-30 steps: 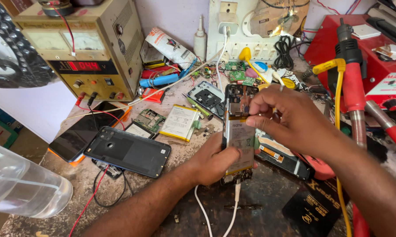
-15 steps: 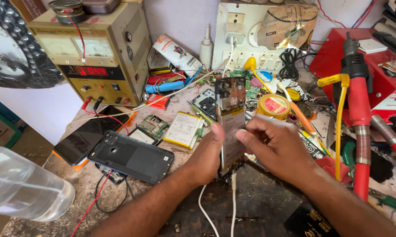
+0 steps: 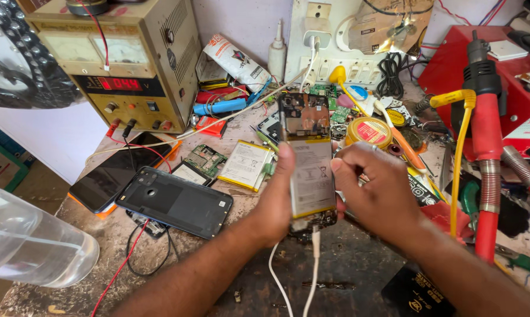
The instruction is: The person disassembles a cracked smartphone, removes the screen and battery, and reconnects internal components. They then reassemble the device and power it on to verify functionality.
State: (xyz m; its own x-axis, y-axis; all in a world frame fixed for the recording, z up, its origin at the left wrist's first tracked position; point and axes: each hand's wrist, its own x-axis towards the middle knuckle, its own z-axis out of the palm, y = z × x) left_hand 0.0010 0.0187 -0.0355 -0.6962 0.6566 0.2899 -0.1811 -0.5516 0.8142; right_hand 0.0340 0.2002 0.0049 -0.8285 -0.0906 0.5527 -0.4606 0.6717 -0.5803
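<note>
White-labelled battery and bare green circuitry are showing inside the opened phone (image 3: 308, 158), which is standing upright above the dark mat (image 3: 347, 264). Left hand (image 3: 277, 202) and right hand (image 3: 373, 194) are pinching its edges, fingers closed; a white cable (image 3: 312, 264) is hanging below.

Bright, even daylight across the tabletop (image 3: 347, 264), with soft, faint shadows. Sharp in the centre. Blurred at the near left: clear plastic bottle (image 3: 30, 243) catching pale glare. Slight wide-angle bending along the edges.
</note>
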